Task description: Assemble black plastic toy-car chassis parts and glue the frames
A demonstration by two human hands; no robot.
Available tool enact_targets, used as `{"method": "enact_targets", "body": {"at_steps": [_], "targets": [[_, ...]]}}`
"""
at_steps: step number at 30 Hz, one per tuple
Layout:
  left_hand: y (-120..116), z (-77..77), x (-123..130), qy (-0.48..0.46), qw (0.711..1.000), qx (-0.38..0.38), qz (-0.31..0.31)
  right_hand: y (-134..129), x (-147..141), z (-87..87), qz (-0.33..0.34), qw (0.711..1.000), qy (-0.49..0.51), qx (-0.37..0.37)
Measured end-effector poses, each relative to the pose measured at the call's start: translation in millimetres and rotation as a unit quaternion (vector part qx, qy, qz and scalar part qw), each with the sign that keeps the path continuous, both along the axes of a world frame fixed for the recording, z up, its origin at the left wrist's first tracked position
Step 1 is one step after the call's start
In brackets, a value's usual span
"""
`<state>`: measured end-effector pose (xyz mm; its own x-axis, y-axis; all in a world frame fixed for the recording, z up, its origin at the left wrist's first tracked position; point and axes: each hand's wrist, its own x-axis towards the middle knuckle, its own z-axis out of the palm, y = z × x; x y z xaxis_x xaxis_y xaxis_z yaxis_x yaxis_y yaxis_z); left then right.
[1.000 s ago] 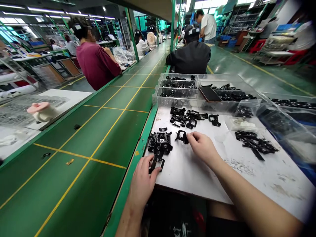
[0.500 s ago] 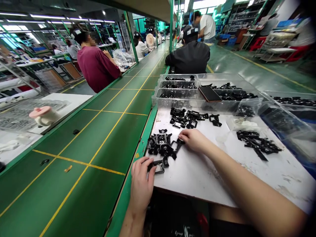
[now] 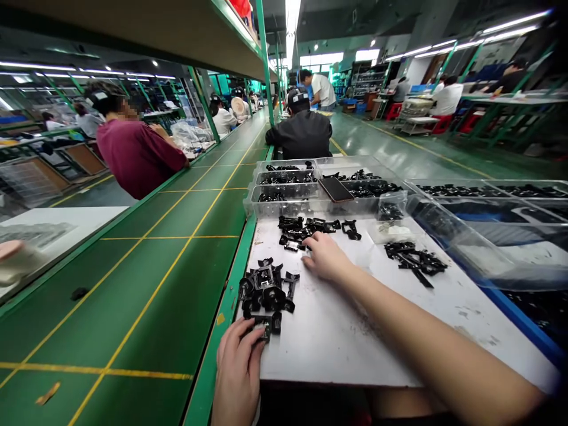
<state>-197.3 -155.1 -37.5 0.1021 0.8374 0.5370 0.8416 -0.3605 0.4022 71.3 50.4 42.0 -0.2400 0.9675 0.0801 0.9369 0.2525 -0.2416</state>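
Note:
My left hand [image 3: 237, 361] lies at the near left edge of the white table, thumb and fingers around the left end of a black plastic frame [image 3: 266, 326]. Just beyond it sits a loose heap of black plastic parts [image 3: 268, 290], with one open frame [image 3: 290, 285] at its right side. Over the table's middle, my right hand [image 3: 327, 257] has thumb and fingers apart, its fingertips beside a farther pile of black frames [image 3: 290, 225]. I see nothing held in it.
A green conveyor belt [image 3: 146, 296] runs along the left. Clear divided trays [image 3: 284, 207] of black parts stand behind the piles, with a phone [image 3: 336, 190] on top. More black strips [image 3: 415, 260] lie at right. A person in black [image 3: 299, 127] sits ahead.
My right hand has left the open frame beside the near heap and moved away to the farther pile. My left hand stays at its frame. The camera view has turned right.

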Motion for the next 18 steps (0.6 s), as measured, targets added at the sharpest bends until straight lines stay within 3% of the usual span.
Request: {"method": "enact_targets", "body": {"at_steps": [6, 10, 14, 18], "targets": [[-6, 8.4, 5, -0.037, 0.999, -0.011, 0.029, 9, -15, -11.7, 0.057, 0.997, -0.03, 0.052], [-6, 10.2, 5, -0.055, 0.998, -0.014, 0.03, 6, -5, -17.1, 0.081, 0.994, -0.019, 0.065], [-7, 8.7, 3, -0.07, 0.997, -0.03, 0.021, -23, 22, -23.4, 0.109, 0.991, 0.032, 0.069], [-15, 15.1, 7, -0.143, 0.988, -0.028, 0.046, -75, 53, -14.9, 0.144, 0.98, 0.118, 0.073]]}}
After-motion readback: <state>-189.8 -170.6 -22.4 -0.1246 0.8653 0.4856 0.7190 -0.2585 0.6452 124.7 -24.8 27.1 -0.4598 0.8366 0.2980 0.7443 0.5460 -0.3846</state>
